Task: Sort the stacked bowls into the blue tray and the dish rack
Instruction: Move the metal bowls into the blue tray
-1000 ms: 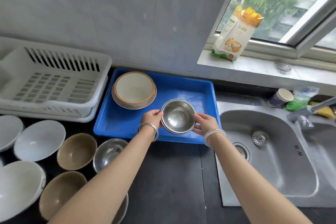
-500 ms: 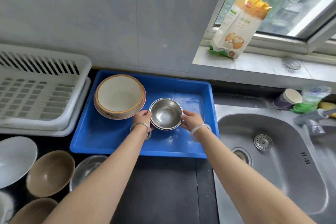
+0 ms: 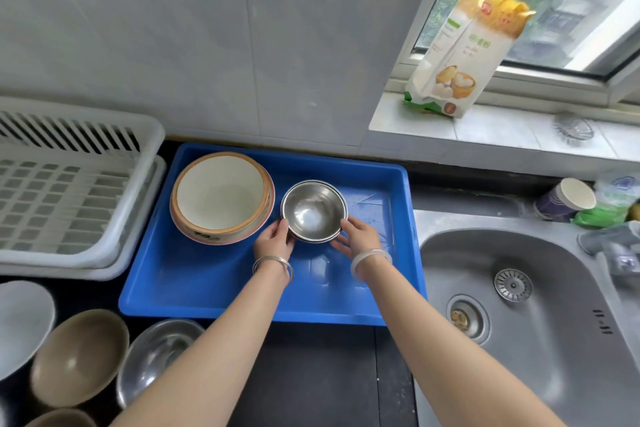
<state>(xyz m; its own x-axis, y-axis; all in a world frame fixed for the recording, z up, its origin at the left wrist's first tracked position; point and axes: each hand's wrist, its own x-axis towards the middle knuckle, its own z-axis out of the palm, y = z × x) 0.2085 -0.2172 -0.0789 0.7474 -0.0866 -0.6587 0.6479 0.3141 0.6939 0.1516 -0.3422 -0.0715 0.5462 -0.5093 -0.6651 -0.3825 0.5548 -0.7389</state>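
Both hands — left hand (image 3: 273,241), right hand (image 3: 356,239) — grip the nested steel bowls (image 3: 313,210) mid-frame over the blue tray (image 3: 207,281); a careless release could clatter them against the ceramic bowls (image 3: 221,198).

Dark counter (image 3: 311,374) — blue tray (image 3: 207,288), white dish rack (image 3: 69,218), loose bowls (image 3: 79,357) at left

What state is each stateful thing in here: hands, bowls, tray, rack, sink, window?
left hand: gripping steel bowls' left rim
right hand: gripping their right rim
small steel bowls: nested, upright, in blue tray
blue tray: holds two bowl stacks
ceramic bowls: stacked, upright, empty
dish rack: empty where visible
sink: dry, strainer in place
paper cup: tipped sideways
window: ajar
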